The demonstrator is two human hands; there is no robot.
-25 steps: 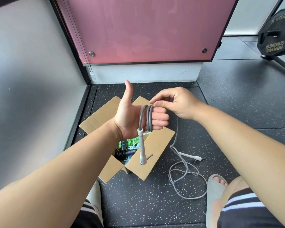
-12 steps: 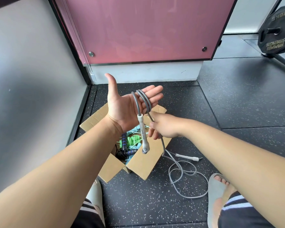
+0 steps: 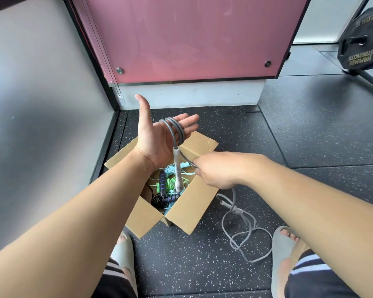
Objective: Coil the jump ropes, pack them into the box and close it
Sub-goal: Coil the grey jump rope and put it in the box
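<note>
Fingers of the left hand (image 3: 157, 143) lie straight, grey jump rope (image 3: 177, 131) looped round them, its handle (image 3: 177, 168) dangling over the open cardboard box (image 3: 187, 211) (other ropes (image 3: 166, 186) inside). At the box's two o'clock the right hand (image 3: 215, 171) pinches the trailing strand. A tug could slide loops off those flat fingers; floor slack (image 3: 243, 224) at four o'clock might tangle.

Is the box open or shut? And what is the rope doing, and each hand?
Left hand: flat, palm up.
Grey jump rope: partly coiled round that hand's fingers, rest loose on the floor.
Right hand: pinches the grey jump rope.
Box: open, flaps spread, coloured ropes inside.
</note>
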